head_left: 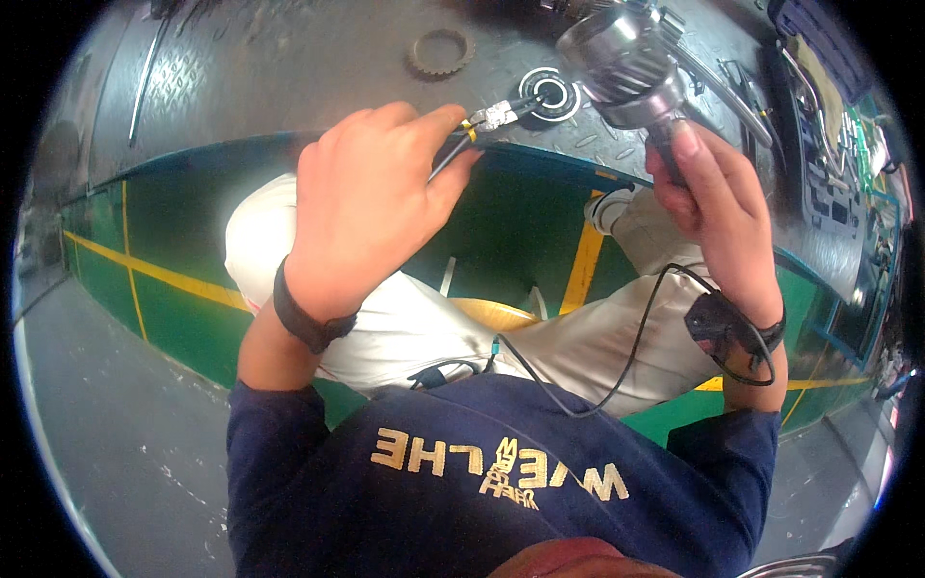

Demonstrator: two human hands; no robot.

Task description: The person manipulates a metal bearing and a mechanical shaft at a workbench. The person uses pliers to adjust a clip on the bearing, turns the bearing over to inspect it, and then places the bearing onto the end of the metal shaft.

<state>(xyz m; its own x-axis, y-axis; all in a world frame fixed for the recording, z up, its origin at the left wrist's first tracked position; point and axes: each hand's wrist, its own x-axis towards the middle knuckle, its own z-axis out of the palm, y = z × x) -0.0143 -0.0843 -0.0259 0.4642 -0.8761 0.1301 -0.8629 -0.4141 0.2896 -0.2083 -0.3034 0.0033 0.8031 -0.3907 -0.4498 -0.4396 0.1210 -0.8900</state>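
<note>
My left hand [381, 183] is closed round the dark handles of a pair of pliers [494, 116], which have yellow bands and a silvery joint. The thin jaws reach right, over a round part with light and dark rings [551, 94] on the metal bench; whether they touch it I cannot tell. At the bench's near edge, my right hand [718, 193] grips the dark end of a gear shaft [631, 72]. This shaft carries shiny, slanted-tooth gears and is tilted up over the bench. The fingers of my right hand partly hide its lower end.
A toothed ring [441, 54] lies on the diamond-plate bench [299, 72]. To the right are a long metal bar [727, 96], a dark tool case [833, 197] and more tools. A thin rod [147, 77] lies at left. A black cable [631, 356] hangs from my right wrist.
</note>
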